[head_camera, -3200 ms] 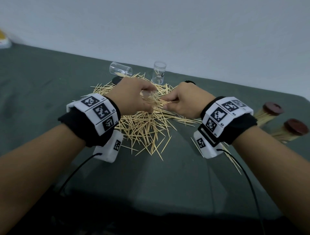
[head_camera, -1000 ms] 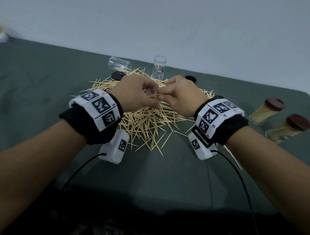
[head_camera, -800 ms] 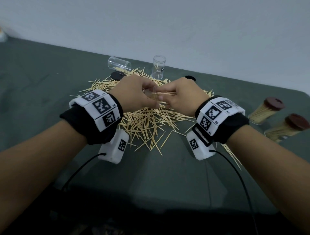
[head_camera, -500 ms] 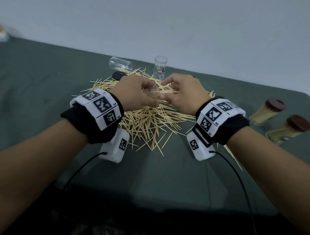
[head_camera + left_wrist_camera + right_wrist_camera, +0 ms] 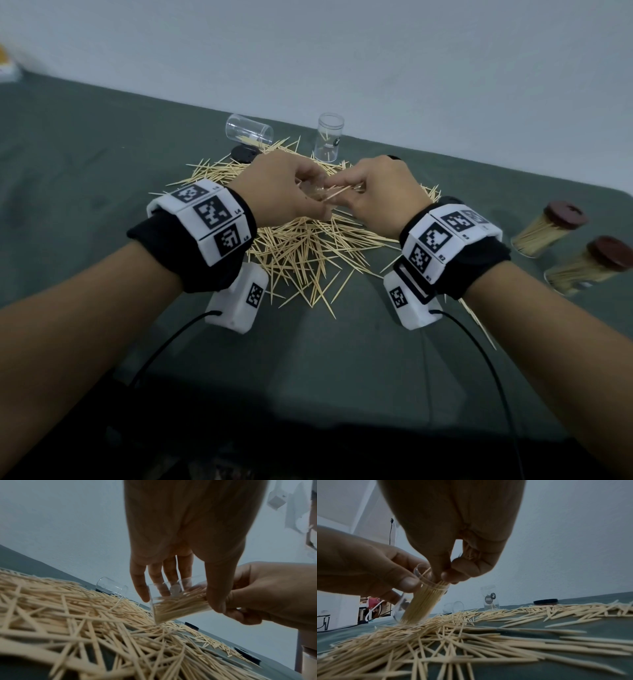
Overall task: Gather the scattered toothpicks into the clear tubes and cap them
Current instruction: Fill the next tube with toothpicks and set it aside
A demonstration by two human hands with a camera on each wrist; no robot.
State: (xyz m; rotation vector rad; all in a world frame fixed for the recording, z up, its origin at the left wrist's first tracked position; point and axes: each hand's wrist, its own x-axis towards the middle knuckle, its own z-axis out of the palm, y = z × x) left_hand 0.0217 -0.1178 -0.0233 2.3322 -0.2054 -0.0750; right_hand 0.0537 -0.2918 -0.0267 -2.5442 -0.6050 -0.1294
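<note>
My left hand (image 5: 308, 197) grips a clear tube (image 5: 313, 194) tilted above the toothpick pile (image 5: 301, 246). In the left wrist view the tube (image 5: 173, 605) is partly filled with toothpicks, its open mouth toward my right hand (image 5: 257, 592). My right hand (image 5: 346, 195) pinches a small bunch of toothpicks (image 5: 339, 192) at that mouth. The right wrist view shows my right hand (image 5: 444, 578) at the rim of the tube (image 5: 419, 599), with the bunch of toothpicks (image 5: 469, 553) tucked under its curled fingers.
Behind the pile an empty tube (image 5: 248, 132) lies on its side and another tube (image 5: 328, 142) stands upright, nearly empty. Black caps (image 5: 244, 153) (image 5: 394, 157) lie near them. Two filled, capped tubes (image 5: 544, 229) (image 5: 589, 267) lie at the right. A green cloth (image 5: 325, 359) covers the table.
My right hand rose from the pile to the tube's mouth with toothpicks. Half a second ago its fingers were spread; now they pinch a bunch again. My left hand keeps the tube.
</note>
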